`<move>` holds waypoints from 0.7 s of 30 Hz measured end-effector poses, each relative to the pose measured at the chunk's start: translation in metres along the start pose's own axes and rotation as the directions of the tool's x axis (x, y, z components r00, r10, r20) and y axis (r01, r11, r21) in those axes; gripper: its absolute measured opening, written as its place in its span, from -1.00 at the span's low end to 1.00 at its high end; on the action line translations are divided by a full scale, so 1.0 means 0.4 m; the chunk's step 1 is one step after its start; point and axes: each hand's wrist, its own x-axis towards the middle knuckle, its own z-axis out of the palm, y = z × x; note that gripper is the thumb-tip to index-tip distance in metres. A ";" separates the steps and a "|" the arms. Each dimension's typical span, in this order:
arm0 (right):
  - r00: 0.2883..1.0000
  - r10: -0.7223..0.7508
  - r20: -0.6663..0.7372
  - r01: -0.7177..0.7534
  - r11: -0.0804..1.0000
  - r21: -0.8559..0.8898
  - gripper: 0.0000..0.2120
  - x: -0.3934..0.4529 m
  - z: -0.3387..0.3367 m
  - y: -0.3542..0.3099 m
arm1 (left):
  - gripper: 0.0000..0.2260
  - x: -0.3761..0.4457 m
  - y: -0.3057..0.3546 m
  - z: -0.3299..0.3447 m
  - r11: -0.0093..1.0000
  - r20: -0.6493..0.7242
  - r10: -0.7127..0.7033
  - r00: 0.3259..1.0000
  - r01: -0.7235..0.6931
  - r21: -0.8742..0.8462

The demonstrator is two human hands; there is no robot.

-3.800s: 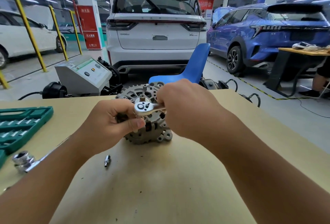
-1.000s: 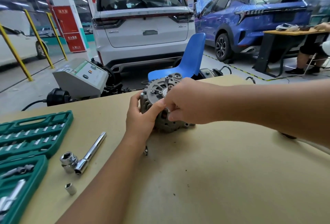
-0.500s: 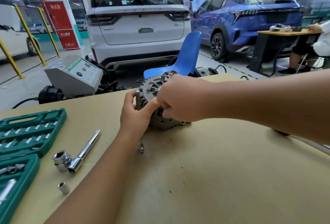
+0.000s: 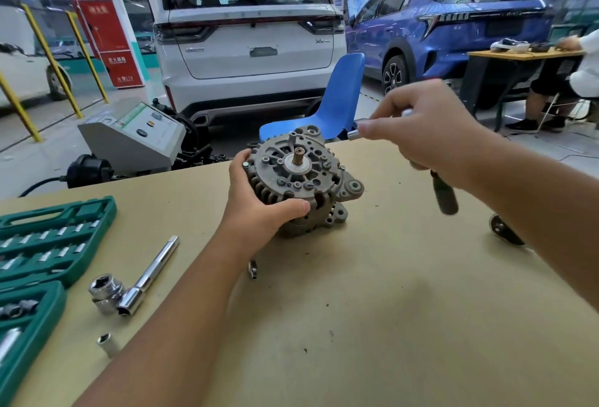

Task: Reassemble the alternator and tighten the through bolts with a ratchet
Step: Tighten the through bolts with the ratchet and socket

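While a green moulded socket case (image 4: 48,244) and a chrome extension bar (image 4: 147,277) lie at the table's (image 4: 372,325) left, the left hand (image 4: 259,199) grips the ribbed, grey cast alternator (image 4: 301,179) at centre; the right hand (image 4: 424,134) holds a dark-handled ratchet (image 4: 444,194) lifted just beside it.

One alternator (image 4: 301,179) — two loose sockets (image 4: 105,291) (image 4: 108,343)

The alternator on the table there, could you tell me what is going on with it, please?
A person is working on the alternator at a table. The left hand grips its housing, holding it tilted with the shaft end facing up. The right hand holds a ratchet in the air just right of it, off the bolts. An extension bar, loose sockets and a green socket case lie to the left.
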 end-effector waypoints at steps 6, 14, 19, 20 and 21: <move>0.982 0.167 -0.088 -0.135 0.947 0.291 -0.85 -0.042 0.050 0.072 | -0.36 0.001 0.028 -0.042 0.991 -0.082 0.038 0.996 -0.027 0.132; 0.980 -0.068 -0.190 0.125 0.943 0.309 -0.86 -0.118 0.097 0.100 | -0.66 0.018 0.042 -0.043 0.995 -0.526 -0.035 0.850 -0.018 -0.096; 0.987 -0.097 -0.124 0.130 0.947 0.294 -0.88 -0.127 0.105 0.095 | -0.64 0.023 0.069 -0.039 0.899 -0.171 -0.408 0.897 0.362 -0.246; 0.988 -0.100 -0.118 0.131 0.944 0.301 -0.88 -0.129 0.105 0.094 | -0.66 0.021 0.076 -0.044 0.891 -0.115 -0.420 0.900 0.385 -0.240; 0.988 -0.105 -0.115 0.135 0.943 0.304 -0.88 -0.130 0.105 0.093 | -0.68 0.018 0.081 -0.048 0.892 -0.095 -0.421 0.902 0.393 -0.224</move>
